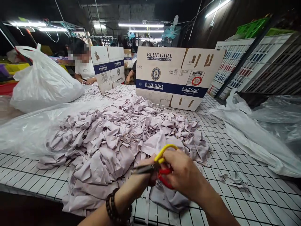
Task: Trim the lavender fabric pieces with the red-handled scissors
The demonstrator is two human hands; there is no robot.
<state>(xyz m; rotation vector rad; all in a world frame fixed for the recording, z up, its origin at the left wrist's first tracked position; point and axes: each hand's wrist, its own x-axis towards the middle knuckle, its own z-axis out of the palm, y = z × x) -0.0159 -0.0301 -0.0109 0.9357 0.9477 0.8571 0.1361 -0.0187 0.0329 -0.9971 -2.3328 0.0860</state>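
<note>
A large heap of pale lilac fabric pieces [113, 138] covers the middle of the white grid table [235, 147]. Low in the frame, my right hand [185, 175] grips scissors [162, 166] with one yellow and one red handle loop, blades pointing left. My left hand [145, 171], with a dark bead bracelet on its wrist, is mostly hidden behind the scissors and holds a piece of the lilac fabric [164, 196] that hangs below both hands.
A flattened Blue Girl beer carton [176, 78] stands behind the heap, with another carton [109, 67] further left. A full white plastic bag [42, 84] sits at left, clear plastic sheeting [258, 135] at right. A person in a white shirt [84, 67] works at the far side. Small fabric scraps [232, 179] lie at right.
</note>
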